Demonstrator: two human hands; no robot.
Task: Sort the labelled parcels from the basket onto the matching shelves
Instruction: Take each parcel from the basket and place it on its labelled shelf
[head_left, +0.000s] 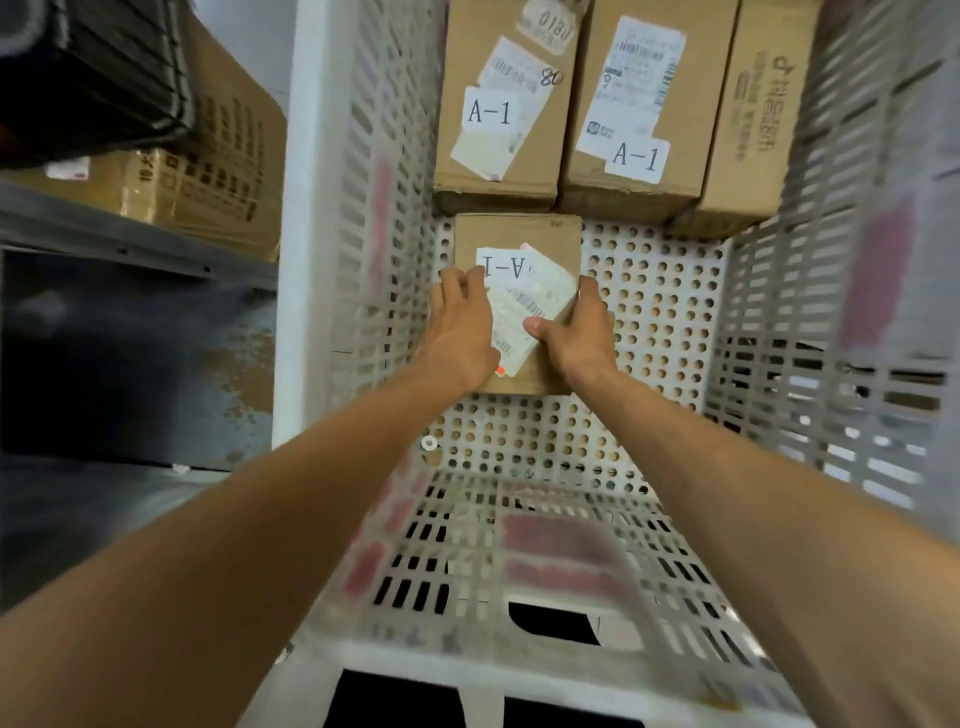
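A-1 parcel (519, 234), frame centre, long axis running up-frame; my left hand (460, 325) and right hand (579, 335) clasp its opposite long sides.

"A-1" on near parcel (519, 231), far-left parcel (501, 104), middle parcel (644, 104)

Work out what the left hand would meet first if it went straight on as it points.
Probably the left-most A-1 box at the far end of the basket; the small parcel that the left hand grips would touch it first. Depth is unclear.
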